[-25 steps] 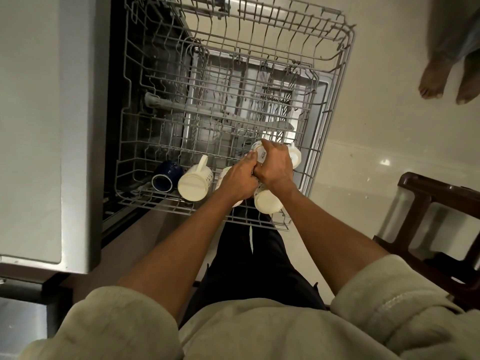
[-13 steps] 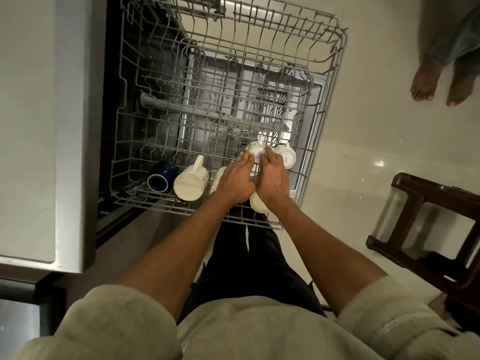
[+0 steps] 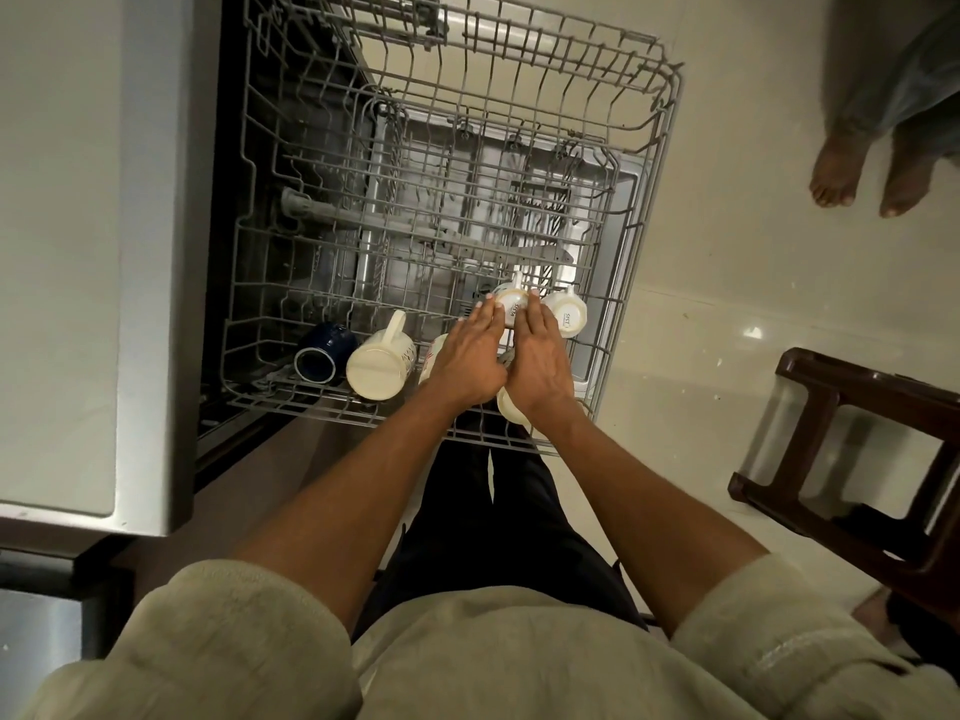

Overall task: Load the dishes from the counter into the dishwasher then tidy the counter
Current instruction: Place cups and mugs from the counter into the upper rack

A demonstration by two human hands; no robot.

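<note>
The dishwasher's upper wire rack (image 3: 654, 163) is pulled out below me. Along its near edge lie a dark blue mug (image 3: 323, 356) and a cream mug (image 3: 383, 364) on their sides. Further right, a white mug (image 3: 511, 305) sits between my two hands, with another white mug (image 3: 567, 315) beside it. My left hand (image 3: 470, 358) and right hand (image 3: 540, 363) lie flat with straight fingers, their tips touching that white mug on either side. A further cream cup (image 3: 511, 410) shows under my right wrist, and another mug (image 3: 434, 353) is mostly hidden under my left hand.
The steel counter edge and dishwasher side (image 3: 156, 252) run along the left. A dark brown stool (image 3: 857, 459) stands on the floor at right. Another person's bare feet (image 3: 857, 179) are at the upper right. The far half of the rack holds nothing.
My hands have uncurled from gripping the white mug and now lie flat with fingertips against it. The mug rests lower in the rack, next to the other white one.
</note>
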